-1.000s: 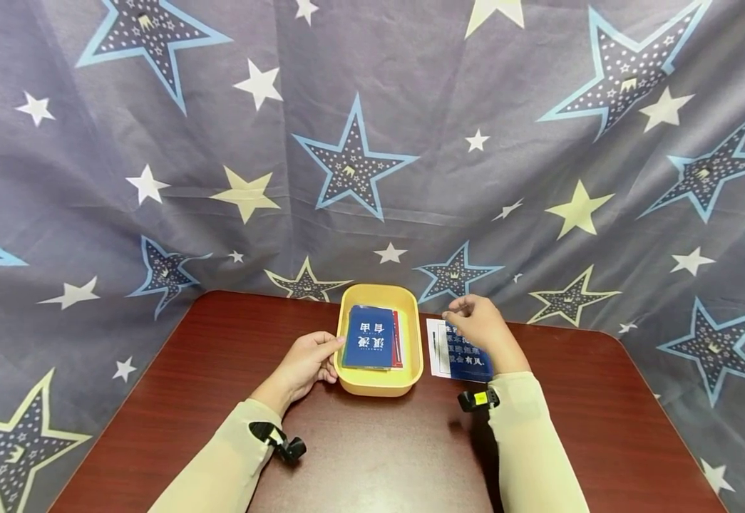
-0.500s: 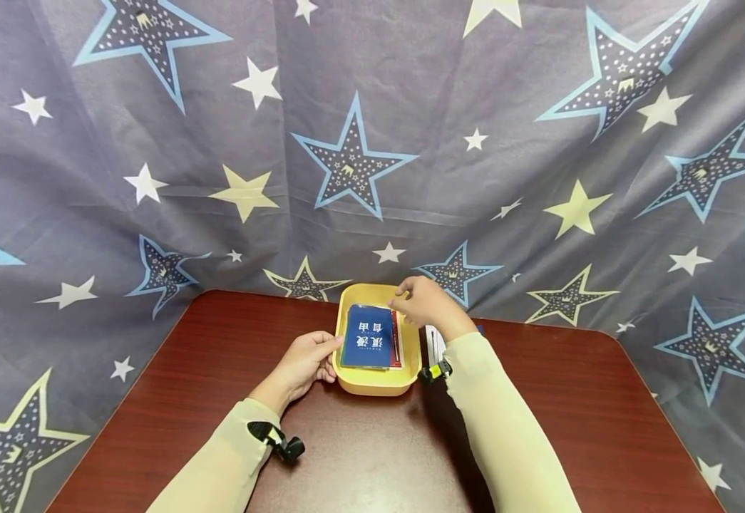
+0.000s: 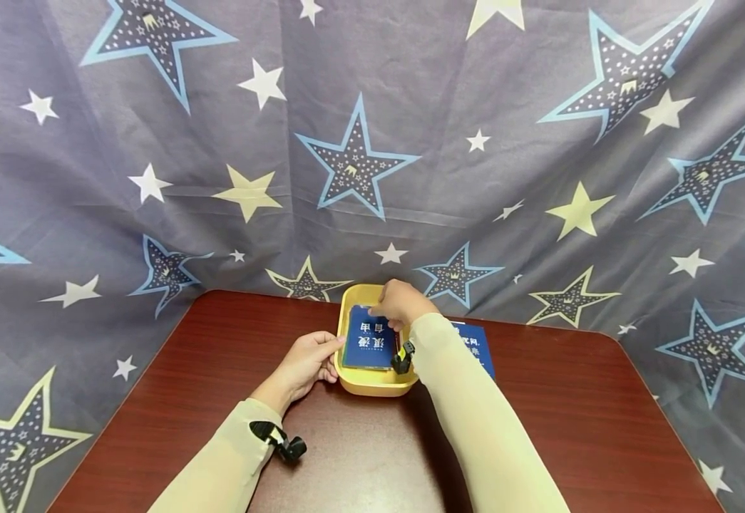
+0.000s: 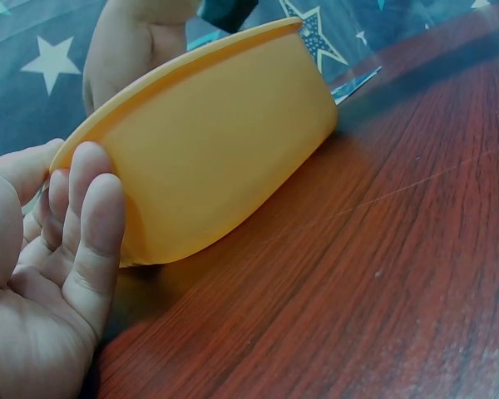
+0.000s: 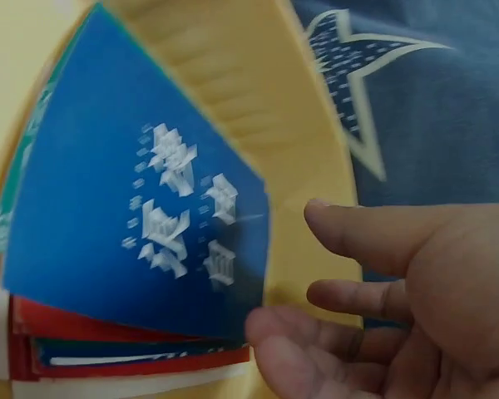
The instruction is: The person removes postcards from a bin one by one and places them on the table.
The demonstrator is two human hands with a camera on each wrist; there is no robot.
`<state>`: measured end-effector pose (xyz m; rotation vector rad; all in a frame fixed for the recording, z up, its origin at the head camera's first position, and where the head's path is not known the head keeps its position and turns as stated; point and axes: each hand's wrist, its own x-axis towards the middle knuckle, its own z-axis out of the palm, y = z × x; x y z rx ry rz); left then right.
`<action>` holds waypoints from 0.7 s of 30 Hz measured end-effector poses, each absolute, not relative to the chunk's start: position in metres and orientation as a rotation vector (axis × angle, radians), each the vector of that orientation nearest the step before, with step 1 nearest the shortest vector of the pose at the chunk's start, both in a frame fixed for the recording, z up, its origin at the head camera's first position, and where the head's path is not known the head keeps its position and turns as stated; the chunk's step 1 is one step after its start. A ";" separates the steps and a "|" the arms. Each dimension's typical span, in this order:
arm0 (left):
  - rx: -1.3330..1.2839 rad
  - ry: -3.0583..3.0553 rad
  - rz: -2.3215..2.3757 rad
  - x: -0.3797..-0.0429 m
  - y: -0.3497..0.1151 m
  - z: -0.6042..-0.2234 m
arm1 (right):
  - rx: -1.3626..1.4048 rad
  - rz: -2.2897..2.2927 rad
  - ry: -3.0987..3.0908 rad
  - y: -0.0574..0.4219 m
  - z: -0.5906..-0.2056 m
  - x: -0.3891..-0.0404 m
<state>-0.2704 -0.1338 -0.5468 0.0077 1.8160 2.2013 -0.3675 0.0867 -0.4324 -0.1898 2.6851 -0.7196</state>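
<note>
A yellow plastic tray [image 3: 378, 389] stands near the back of the table, holding a stack of cards. On top lies a blue card [image 3: 362, 350] with white characters; red and green card edges show under it in the right wrist view. My left hand [image 3: 304, 367] grips the tray's left rim, thumb over the edge and fingers against the outer wall [image 4: 208, 158]. Over the tray's far right part is my right hand [image 3: 404, 303]. Its thumb and fingers are spread apart, with one fingertip right at the blue card's edge and nothing between them.
To the right of the tray, another blue card [image 3: 477, 345] with white writing lies on the brown table [image 3: 571, 413], partly hidden by the right sleeve. A grey curtain [image 3: 321, 242] printed with stars hangs right behind the table.
My right hand has moved left, from above the cards on the table to over the tray and its blue card. The left hand has stayed at the tray's rim.
</note>
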 end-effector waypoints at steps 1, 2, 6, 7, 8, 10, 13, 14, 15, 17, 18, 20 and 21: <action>0.009 1.815 2.202 -0.271 -0.134 -0.547 | -0.184 -0.680 2.694 0.086 -0.434 -0.368; 0.010 1.816 2.202 -0.271 -0.133 -0.548 | -0.186 -0.625 2.709 0.085 -0.436 -0.368; 0.012 1.821 2.205 -0.272 -0.133 -0.548 | -0.224 -0.453 2.789 0.083 -0.442 -0.364; 0.014 1.823 2.203 -0.272 -0.133 -0.549 | -0.240 -0.421 2.813 0.082 -0.444 -0.362; 0.013 1.822 2.203 -0.272 -0.133 -0.549 | -0.252 -0.402 2.835 0.082 -0.445 -0.361; 0.007 1.819 2.205 -0.271 -0.132 -0.549 | -0.263 -0.400 2.843 0.082 -0.447 -0.359; -0.002 1.817 2.206 -0.271 -0.132 -0.549 | -0.262 -0.409 2.828 0.082 -0.450 -0.360; -0.005 1.818 2.206 -0.271 -0.132 -0.549 | -0.259 -0.419 2.821 0.082 -0.450 -0.360; -0.002 1.822 2.203 -0.271 -0.132 -0.549 | -0.254 -0.429 2.813 0.082 -0.450 -0.361; 0.000 1.825 2.202 -0.271 -0.132 -0.548 | -0.252 -0.456 2.817 0.084 -0.449 -0.360; 0.000 1.824 2.201 -0.271 -0.133 -0.548 | -0.253 -0.471 2.821 0.085 -0.447 -0.359; 0.003 1.825 2.199 -0.271 -0.133 -0.548 | -0.258 -0.506 2.824 0.088 -0.443 -0.357; 0.007 1.827 2.197 -0.272 -0.133 -0.548 | -0.252 -0.545 2.820 0.089 -0.440 -0.356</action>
